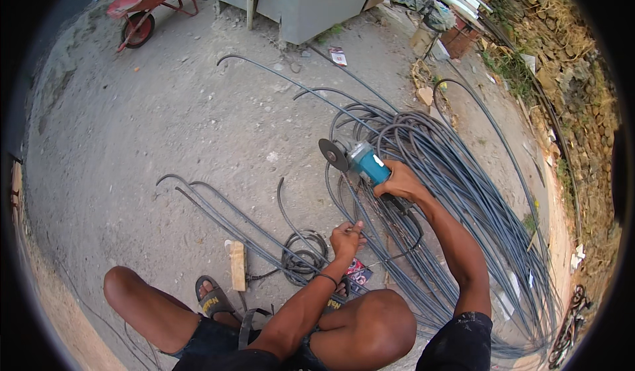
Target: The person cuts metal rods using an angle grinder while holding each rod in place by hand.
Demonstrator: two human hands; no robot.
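My right hand is closed round the body of a teal angle grinder, which has a silver head and a dark cutting disc at its left. The disc is over the ends of a large bundle of long grey steel rods. Lower and to the left, my left hand is closed, its fingers curled at a rod on the bundle's near-left side; the grip is partly hidden. From the grinder's rear, a black power cord loops down across the rods.
A coiled dark cable lies by my feet, near a wood block and several loose bent rods. Farther off are a red wheelbarrow and a grey box-like structure. A stony slope borders the right side.
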